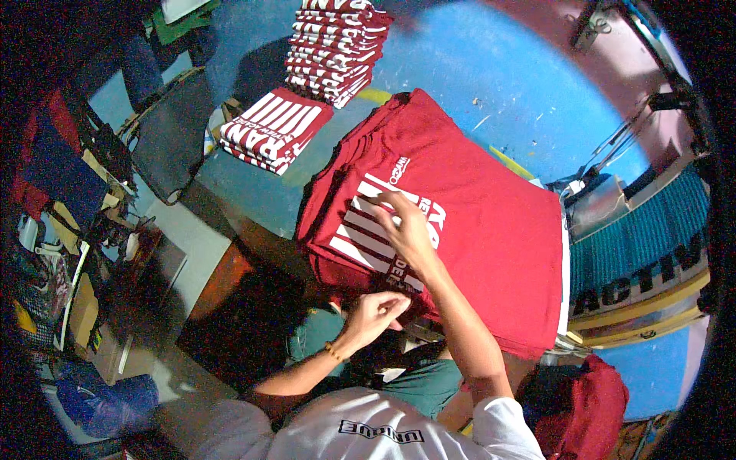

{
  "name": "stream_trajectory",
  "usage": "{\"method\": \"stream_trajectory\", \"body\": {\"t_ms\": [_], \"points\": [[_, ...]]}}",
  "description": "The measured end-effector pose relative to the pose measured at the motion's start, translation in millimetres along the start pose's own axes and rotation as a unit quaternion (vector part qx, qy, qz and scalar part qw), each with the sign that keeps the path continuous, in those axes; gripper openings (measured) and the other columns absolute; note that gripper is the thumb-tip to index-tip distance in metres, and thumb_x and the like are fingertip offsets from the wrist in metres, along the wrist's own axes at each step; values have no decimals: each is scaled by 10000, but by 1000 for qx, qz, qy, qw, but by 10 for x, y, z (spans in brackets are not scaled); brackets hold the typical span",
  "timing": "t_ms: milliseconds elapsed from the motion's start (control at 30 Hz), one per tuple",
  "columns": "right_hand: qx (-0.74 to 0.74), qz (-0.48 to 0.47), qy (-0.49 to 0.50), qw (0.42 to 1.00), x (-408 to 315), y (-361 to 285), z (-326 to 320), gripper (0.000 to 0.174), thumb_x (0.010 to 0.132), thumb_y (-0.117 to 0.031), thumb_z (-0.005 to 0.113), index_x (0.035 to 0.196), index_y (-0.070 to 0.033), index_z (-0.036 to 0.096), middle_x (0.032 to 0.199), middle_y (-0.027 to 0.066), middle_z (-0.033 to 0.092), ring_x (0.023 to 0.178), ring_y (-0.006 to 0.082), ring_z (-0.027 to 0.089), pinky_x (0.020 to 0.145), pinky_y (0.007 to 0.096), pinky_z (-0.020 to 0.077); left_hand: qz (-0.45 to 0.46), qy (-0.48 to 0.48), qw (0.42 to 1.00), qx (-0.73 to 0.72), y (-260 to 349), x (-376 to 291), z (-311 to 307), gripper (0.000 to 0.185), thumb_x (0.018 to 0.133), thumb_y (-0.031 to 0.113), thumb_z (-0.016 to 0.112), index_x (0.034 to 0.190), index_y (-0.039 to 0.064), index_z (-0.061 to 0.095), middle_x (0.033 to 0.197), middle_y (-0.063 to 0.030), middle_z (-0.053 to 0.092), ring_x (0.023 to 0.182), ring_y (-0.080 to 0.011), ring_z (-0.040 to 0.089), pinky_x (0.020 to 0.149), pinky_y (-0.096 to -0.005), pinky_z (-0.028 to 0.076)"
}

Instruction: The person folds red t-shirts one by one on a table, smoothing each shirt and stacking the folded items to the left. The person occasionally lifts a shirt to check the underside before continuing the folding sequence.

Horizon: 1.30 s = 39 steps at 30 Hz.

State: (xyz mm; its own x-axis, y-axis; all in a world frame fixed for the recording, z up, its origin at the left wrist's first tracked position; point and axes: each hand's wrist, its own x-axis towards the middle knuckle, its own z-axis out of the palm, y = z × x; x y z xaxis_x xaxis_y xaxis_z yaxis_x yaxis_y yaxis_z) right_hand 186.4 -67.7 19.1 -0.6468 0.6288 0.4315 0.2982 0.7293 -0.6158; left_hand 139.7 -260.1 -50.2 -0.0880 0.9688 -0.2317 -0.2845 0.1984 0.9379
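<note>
A pile of red sleeveless shirts (483,241) with white printed stripes and lettering lies spread on the table in front of me. My right hand (405,227) is over the striped print of the top shirt. Its fingers are bent and apart, and a shadow falls on the cloth beside them. Wearing a beaded bracelet, my left hand (374,313) is at the pile's near edge, thumb and fingers close together. Whether it pinches the cloth there cannot be made out.
Beyond the pile, a tall stack of folded red-and-white shirts (336,52) and a lower folded stack (276,126) stand on the blue table (494,69). A dark chair (172,132) is at the left. Red cloth (598,402) hangs at the lower right, near cables (609,155).
</note>
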Motion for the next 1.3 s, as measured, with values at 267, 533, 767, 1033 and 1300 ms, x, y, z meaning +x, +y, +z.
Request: {"method": "stream_trajectory", "body": {"t_ms": [267, 533, 767, 1033, 1300], "points": [[-249, -27, 11, 968, -473, 541, -482, 540, 1141, -436, 495, 1634, -220, 544, 1821, 134, 240, 1685, 425, 148, 1319, 676, 168, 354, 180, 706, 586, 741, 992, -253, 638, 1085, 454, 599, 1619, 114, 517, 1757, -131, 360, 1655, -397, 219, 1313, -685, 146], [-125, 131, -23, 983, -179, 1052, -485, 468, 1099, -401, 605, 1434, -88, 699, 1360, 252, 666, 1252, 407, 664, 1022, 497, 542, 318, 178, 654, 662, 425, 1321, -634, 582, 1099, 478, 562, 1595, 172, 555, 1777, -108, 341, 1666, -414, 212, 1286, -770, 56], [154, 319, -180, 918, -524, 957, -858, 402, 959, -360, 769, 1137, 0, 763, 999, 107, 805, 844, 179, 740, 748, 352, 587, 213, 320, 918, 92, -162, 57, -458, 628, 1049, 307, 760, 1561, 92, 465, 1479, -161, 488, 1440, -303, 467, 1164, -465, 451], [372, 404, -125, 826, -1311, 189, -513, 793, 1049, -362, 756, 1587, 112, 417, 1275, 189, 740, 1193, 227, 723, 928, 450, 636, 19, 62, 982, -178, -222, -463, -732, 535, 1116, 118, 589, 1612, 162, 393, 1391, -89, 652, 1096, -257, 750, 721, -471, 718], [530, 314, 3, 787, -35, -493, -127, 422, 1055, -127, 681, 1445, 11, 594, 1319, 150, 739, 1135, 233, 748, 1011, 414, 625, 185, -55, 977, -95, 1385, 218, -1957, 600, 1035, -7, 586, 1621, 37, 469, 1518, -89, 643, 1353, -213, 652, 1213, -386, 480]]}}
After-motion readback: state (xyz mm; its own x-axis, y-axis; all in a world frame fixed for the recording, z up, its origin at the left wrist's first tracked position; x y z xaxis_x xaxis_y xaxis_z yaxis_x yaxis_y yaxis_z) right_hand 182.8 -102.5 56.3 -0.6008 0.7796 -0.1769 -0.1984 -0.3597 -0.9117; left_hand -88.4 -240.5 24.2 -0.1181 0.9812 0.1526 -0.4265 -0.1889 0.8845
